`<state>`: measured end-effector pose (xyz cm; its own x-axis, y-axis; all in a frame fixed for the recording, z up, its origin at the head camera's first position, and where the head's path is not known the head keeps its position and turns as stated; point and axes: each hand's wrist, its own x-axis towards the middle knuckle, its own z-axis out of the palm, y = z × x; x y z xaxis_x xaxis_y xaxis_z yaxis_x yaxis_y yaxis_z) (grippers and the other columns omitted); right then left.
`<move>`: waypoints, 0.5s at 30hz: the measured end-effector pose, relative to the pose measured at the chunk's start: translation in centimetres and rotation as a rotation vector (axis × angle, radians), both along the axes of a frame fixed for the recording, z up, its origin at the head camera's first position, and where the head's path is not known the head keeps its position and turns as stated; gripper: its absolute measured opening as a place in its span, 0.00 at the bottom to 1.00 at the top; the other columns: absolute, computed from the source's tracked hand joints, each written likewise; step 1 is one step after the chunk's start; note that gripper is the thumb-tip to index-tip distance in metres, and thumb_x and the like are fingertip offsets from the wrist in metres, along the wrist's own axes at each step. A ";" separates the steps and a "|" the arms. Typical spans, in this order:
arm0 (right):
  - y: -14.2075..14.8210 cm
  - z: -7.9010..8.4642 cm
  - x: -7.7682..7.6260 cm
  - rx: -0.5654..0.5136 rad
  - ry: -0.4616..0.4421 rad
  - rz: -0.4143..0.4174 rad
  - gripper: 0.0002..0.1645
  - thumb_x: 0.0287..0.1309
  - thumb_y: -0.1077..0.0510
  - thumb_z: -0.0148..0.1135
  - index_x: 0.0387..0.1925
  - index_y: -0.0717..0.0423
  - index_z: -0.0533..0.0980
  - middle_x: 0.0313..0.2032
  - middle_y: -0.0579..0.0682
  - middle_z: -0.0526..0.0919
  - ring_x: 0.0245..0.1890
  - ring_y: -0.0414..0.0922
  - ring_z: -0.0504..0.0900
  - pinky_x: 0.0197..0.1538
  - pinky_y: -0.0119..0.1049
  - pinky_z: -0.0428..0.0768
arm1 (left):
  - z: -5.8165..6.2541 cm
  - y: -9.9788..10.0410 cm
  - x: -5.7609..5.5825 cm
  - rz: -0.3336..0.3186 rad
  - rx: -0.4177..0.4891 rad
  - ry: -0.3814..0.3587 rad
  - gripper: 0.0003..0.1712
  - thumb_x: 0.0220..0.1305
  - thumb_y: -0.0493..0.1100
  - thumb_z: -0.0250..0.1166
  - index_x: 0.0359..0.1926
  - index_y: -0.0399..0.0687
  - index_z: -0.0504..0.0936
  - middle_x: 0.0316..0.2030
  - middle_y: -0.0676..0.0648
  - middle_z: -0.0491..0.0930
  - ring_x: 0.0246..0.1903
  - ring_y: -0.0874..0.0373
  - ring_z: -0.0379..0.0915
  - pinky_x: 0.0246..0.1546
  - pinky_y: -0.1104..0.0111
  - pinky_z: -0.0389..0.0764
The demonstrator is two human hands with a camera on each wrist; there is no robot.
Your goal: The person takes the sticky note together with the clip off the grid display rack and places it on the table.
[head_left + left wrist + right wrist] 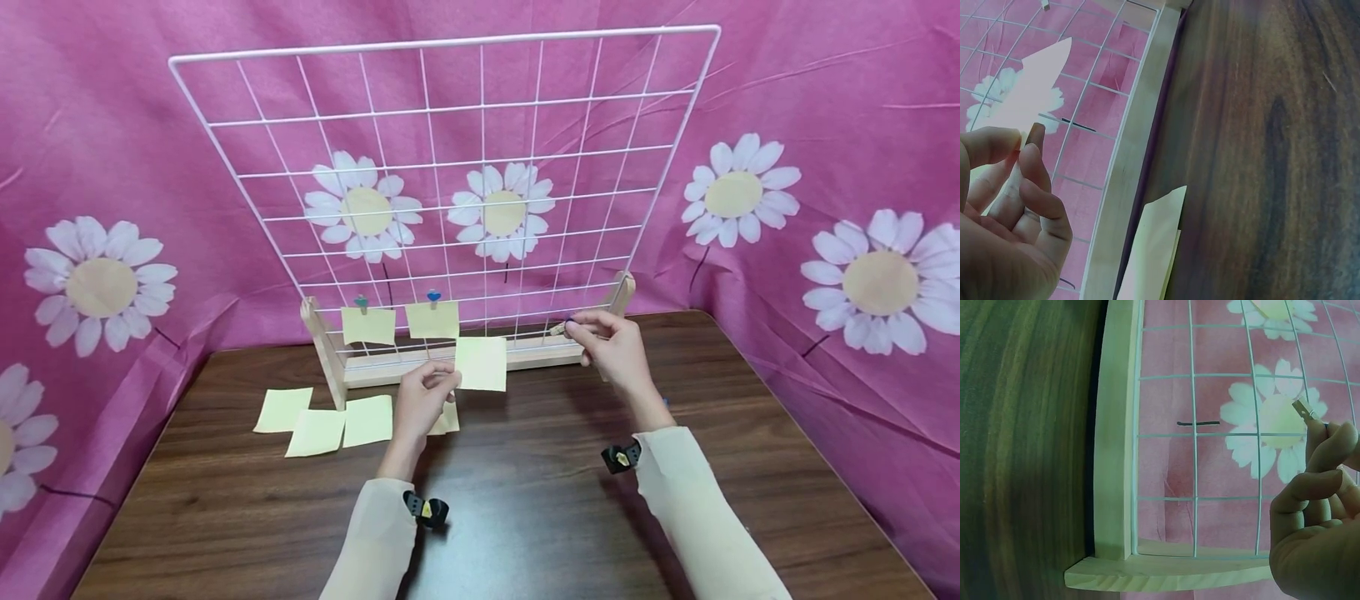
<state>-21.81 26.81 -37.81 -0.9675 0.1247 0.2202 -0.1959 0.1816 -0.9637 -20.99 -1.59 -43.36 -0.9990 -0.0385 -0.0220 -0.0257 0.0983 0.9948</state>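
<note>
My left hand [423, 400] pinches a yellow sticky note [482, 364] by its edge, in front of the lower part of the white wire grid [482, 158]. In the left wrist view the note [1038, 78] stands up from between thumb and fingers. To the right, my right hand [617, 346] grips a small wooden clothespin [557, 330], its tip pointing left; the right wrist view shows the clothespin [1302, 409] poking out past the fingertips. Two sticky notes hang on the grid, one under a green clip [361, 302], the other under a blue heart clip [433, 296].
Several loose sticky notes [315, 432] lie on the dark wooden table [525, 533], left of and behind my left hand. A wooden stand [324, 354] holds the grid upright. Behind it hangs a pink cloth [225, 250] with white daisies.
</note>
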 end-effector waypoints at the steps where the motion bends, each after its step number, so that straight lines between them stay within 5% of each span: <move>1: 0.0 -0.1 0.1 -0.005 -0.006 0.000 0.18 0.65 0.62 0.68 0.47 0.75 0.79 0.27 0.40 0.87 0.12 0.35 0.73 0.13 0.25 0.65 | -0.1 0.0 0.0 0.000 0.004 0.000 0.09 0.62 0.38 0.68 0.42 0.39 0.87 0.31 0.42 0.87 0.26 0.46 0.80 0.21 0.73 0.69; 9: 0.3 -0.5 0.5 0.000 -0.053 -0.016 0.18 0.66 0.61 0.67 0.49 0.74 0.78 0.28 0.38 0.87 0.12 0.34 0.73 0.13 0.25 0.65 | -0.7 -0.4 0.1 0.035 0.023 0.000 0.08 0.61 0.35 0.69 0.41 0.36 0.87 0.31 0.44 0.88 0.24 0.50 0.80 0.20 0.74 0.67; 15: 1.2 -1.1 0.6 0.030 -0.066 -0.024 0.17 0.66 0.62 0.66 0.49 0.74 0.78 0.28 0.40 0.88 0.12 0.36 0.74 0.14 0.27 0.68 | -1.0 -0.7 0.3 0.052 0.015 0.006 0.08 0.59 0.34 0.70 0.40 0.35 0.88 0.34 0.44 0.88 0.28 0.48 0.80 0.32 0.69 0.74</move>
<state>-21.22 27.97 -38.87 -0.9768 0.1420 0.1600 -0.1274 0.2147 -0.9683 -20.66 -2.24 -44.39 -0.9957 -0.0905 -0.0171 -0.0246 0.0820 0.9963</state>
